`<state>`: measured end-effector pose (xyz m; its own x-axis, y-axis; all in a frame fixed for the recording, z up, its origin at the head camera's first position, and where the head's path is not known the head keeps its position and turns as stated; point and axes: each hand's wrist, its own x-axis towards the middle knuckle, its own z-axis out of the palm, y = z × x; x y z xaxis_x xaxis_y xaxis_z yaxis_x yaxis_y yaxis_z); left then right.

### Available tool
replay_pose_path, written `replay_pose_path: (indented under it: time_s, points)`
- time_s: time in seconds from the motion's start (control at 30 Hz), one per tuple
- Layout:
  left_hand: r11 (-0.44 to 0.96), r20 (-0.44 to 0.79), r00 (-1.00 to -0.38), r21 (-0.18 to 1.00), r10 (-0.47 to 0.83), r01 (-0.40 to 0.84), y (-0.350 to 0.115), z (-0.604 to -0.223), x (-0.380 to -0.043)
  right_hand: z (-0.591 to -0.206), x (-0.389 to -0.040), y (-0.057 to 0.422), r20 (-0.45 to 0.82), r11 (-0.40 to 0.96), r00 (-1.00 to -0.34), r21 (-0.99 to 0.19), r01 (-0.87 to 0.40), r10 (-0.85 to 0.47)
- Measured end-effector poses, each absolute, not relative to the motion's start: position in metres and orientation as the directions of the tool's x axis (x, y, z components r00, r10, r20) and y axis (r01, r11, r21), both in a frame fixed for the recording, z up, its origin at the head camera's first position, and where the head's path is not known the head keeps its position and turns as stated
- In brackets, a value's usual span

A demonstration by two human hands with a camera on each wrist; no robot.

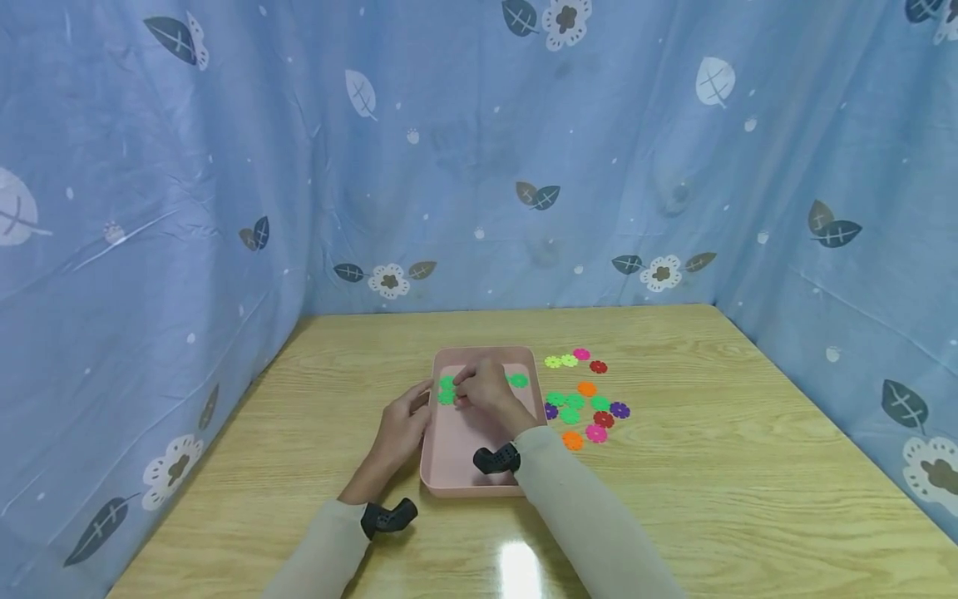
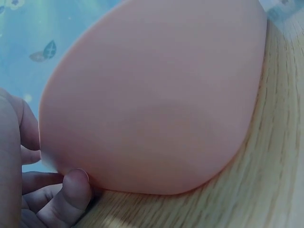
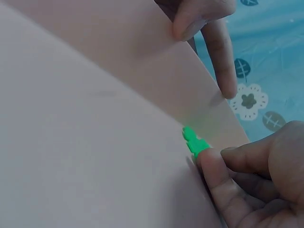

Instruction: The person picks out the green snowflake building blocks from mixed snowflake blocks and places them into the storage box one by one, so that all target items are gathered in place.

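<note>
A pink tray [image 1: 458, 466] lies lengthwise in front of me on the table. My left hand [image 1: 400, 426] holds its left wall, with bent fingers at the rim and the thumb [image 2: 77, 187] against the outside. Inside the tray, at its far left, my right hand [image 1: 486, 389] pinches a green flower-shaped plastic disc [image 3: 194, 141] between thumb and fingers; part of the disc is hidden by them. Green discs [image 1: 446, 398] lie by those fingertips at the left wall. Another green disc [image 1: 518, 380] sits at the tray's far right.
Right of the tray, loose flower discs are scattered on the wooden table [image 1: 718, 433]: orange [image 1: 587, 388], purple [image 1: 619, 410], dark red [image 1: 599, 367], pink [image 1: 596, 433], yellow [image 1: 553, 362] and green [image 1: 574, 401]. A blue patterned curtain [image 1: 464, 166] surrounds the table's back and sides.
</note>
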<state>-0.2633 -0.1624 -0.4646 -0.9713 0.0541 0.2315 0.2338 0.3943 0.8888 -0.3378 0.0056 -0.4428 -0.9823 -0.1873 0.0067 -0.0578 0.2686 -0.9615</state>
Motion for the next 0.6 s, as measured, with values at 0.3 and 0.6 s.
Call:
replay_pose_path:
  time_s: [0.3,0.6]
  points:
    - [0.381,0.229,-0.972,0.896,0.045,0.229,-0.162,-0.467,-0.262,-0.439,-0.334,0.010,0.011,0.260,-0.977,-0.963,-0.067,-0.212]
    - [0.390,0.242,-0.969,0.889,0.044,0.240,-0.163,-0.466,-0.265,-0.413,-0.328,0.026,0.003,0.183,-0.957,-0.981,-0.059,-0.290]
